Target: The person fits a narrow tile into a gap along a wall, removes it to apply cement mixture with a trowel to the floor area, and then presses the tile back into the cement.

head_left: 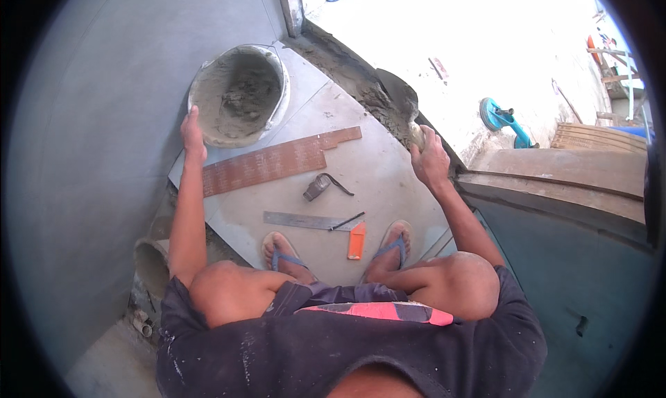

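Note:
My left hand (pixel 193 136) grips the near left side of a grey bucket (pixel 281 110), its fingers at the rim. The bucket leans toward me, and wet grey mortar (pixel 250 93) shows inside. On the other side, my right hand (pixel 431 161) is closed around the handle of a trowel (pixel 398 93). The trowel's dark blade lies over a strip of rough mortar (pixel 347 68) along the tile edge, partly blending with it. Between my arms lie a brown notched board (pixel 270 163), a tape measure (pixel 318 187) with a strap, and a try square (pixel 356 241) with an orange handle.
A dark pencil (pixel 347 221) rests across the square's blade. My sandalled feet stand on the large grey tile (pixel 243 221). Grey wall panels rise at left. Beyond the mortar strip lie a teal suction lifter (pixel 503 117) and wood pieces (pixel 596 137). Pipe ends (pixel 142 325) stick up at lower left.

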